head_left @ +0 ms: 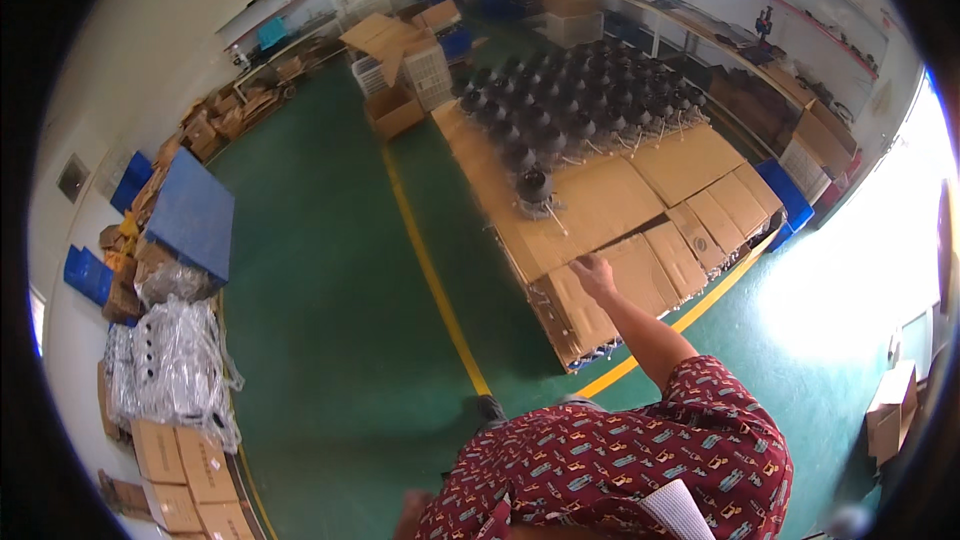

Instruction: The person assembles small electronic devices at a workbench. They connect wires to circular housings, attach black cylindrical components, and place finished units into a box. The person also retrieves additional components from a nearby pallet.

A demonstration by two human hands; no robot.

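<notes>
My right hand [597, 276] reaches out over the near end of a long, low stack topped with cardboard. Its fingers are closed at the edge of a brown cardboard sheet [632, 278], beside a dark gap between the sheets. On the far part of the stack stand many black rounded parts with pale wires; the nearest black part [534, 186] is a little beyond my hand. White wire ends and blue bits show along the stack's near side. My left hand [412, 514] hangs low by my body at the bottom edge, smeared by motion, its fingers not readable.
Yellow lines [425, 260] run along the green floor on both sides of the stack. At left are a blue board [190, 210], plastic-wrapped goods [175, 365] and cartons [190, 470]. An open box [394, 112] and white crates stand farther off. A workbench lines the right wall.
</notes>
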